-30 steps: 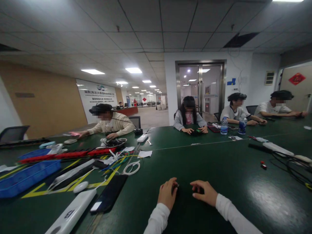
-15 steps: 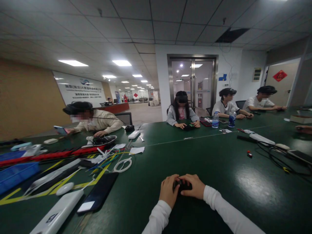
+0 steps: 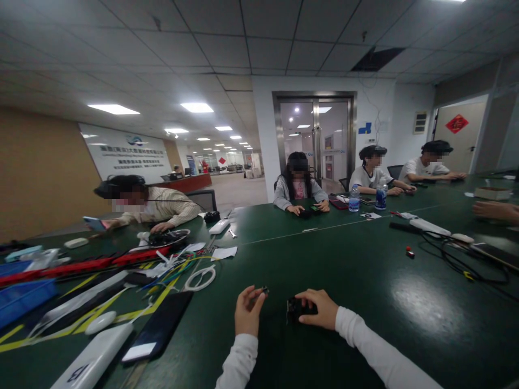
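Observation:
Near the front of the dark green table (image 3: 348, 259), my right hand (image 3: 323, 309) grips a small black boxy object (image 3: 300, 308), fingers over its top and thumb along its near side. Its exact kind cannot be made out. To the left, my left hand (image 3: 248, 312) is raised slightly, with thumb and fingertips pinching a tiny dark piece (image 3: 265, 290) that has a bit of metallic shine. A gap of bare table separates the tiny piece from the black object.
On my left lie a black phone-like slab (image 3: 160, 327), a white power strip (image 3: 95, 356), a coiled white cable (image 3: 200, 278) and blue bins (image 3: 26, 302). A small red-and-black piece (image 3: 410, 252) and black cables (image 3: 450, 254) lie rightward. Several people sit around the table.
My left hand has come away from the black object toward the left, carrying a tiny piece. My right hand stays on the black object. The view has shifted slightly.

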`<act>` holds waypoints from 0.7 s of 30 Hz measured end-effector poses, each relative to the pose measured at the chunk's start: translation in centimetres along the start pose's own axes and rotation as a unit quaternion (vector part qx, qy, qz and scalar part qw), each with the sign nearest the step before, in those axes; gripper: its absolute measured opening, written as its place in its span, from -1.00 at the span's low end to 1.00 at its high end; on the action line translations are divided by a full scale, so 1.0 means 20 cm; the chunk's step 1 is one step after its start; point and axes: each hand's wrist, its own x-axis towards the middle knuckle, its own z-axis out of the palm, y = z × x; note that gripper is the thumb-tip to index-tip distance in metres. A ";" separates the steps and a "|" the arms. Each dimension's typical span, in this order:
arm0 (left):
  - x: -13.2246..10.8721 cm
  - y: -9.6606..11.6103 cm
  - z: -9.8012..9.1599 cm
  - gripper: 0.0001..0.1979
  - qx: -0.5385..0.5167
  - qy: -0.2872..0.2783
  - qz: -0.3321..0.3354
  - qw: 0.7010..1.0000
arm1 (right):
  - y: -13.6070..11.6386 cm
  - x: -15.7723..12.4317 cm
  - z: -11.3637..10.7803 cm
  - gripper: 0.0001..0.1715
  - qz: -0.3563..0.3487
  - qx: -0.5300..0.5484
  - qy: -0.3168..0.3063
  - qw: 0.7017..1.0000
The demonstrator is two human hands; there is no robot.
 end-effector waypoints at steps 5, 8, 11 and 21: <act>-0.10 0.02 0.08 -0.66 0.082 -0.126 0.053 0.987 | 0.06 0.02 0.03 -0.38 -0.002 0.044 0.015 0.999; -0.17 0.05 0.12 -0.68 0.181 -0.223 0.113 0.951 | 0.11 0.02 0.03 -0.40 0.000 0.091 0.036 0.995; -0.18 0.08 0.14 -0.68 0.299 -0.283 0.172 0.895 | 0.14 0.00 0.00 -0.43 0.003 0.114 0.068 0.991; 0.04 0.03 -0.20 -0.62 0.495 -0.170 0.138 0.841 | 0.26 -0.01 -0.02 -0.50 0.045 0.153 0.093 0.983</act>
